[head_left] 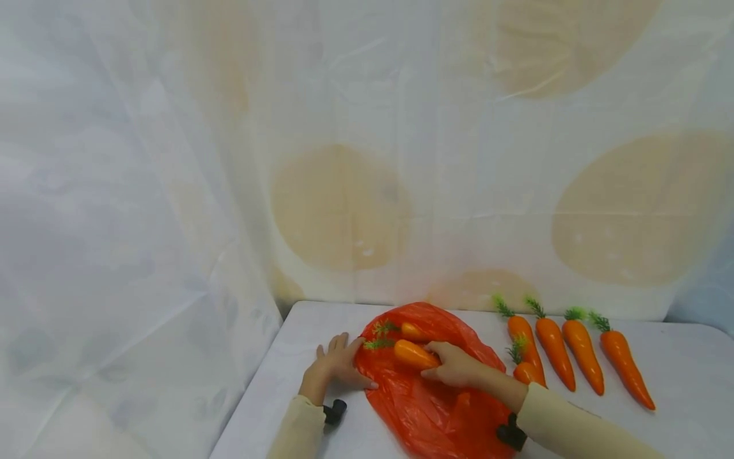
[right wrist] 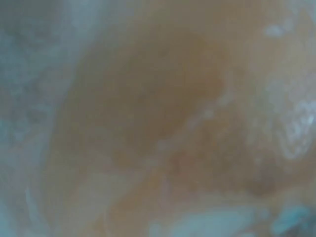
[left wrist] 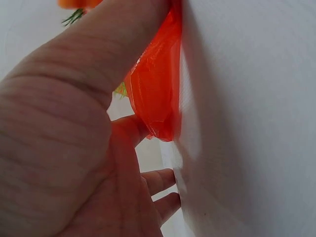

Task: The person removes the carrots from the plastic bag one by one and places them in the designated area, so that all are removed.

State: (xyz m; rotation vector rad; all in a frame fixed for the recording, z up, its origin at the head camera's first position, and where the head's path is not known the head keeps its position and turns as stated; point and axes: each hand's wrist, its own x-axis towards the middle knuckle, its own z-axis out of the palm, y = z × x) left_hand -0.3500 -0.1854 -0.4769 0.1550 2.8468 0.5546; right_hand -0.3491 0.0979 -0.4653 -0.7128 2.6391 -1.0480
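On the table lies a thin red plastic bag (head_left: pixel 401 395), spread out and crumpled. My right hand (head_left: pixel 459 368) grips an orange carrot (head_left: pixel 414 354) over the bag, its green leafy top pointing left. Just behind it, another carrot (head_left: pixel 414 331) lies on the bag. My left hand (head_left: pixel 335 366) rests at the bag's left edge, fingers spread and fairly straight. In the left wrist view, the red plastic (left wrist: pixel 157 89) sits between the thumb and the other fingers, which touch it. The right wrist view is too blurred to make anything out.
Several more carrots lie to the right of the bag, such as the rightmost carrot (head_left: pixel 626 366); a partly hidden carrot (head_left: pixel 526 373) lies by my right forearm. The white table (head_left: pixel 275 376) ends at a patterned curtain (head_left: pixel 459 191) behind and to the left.
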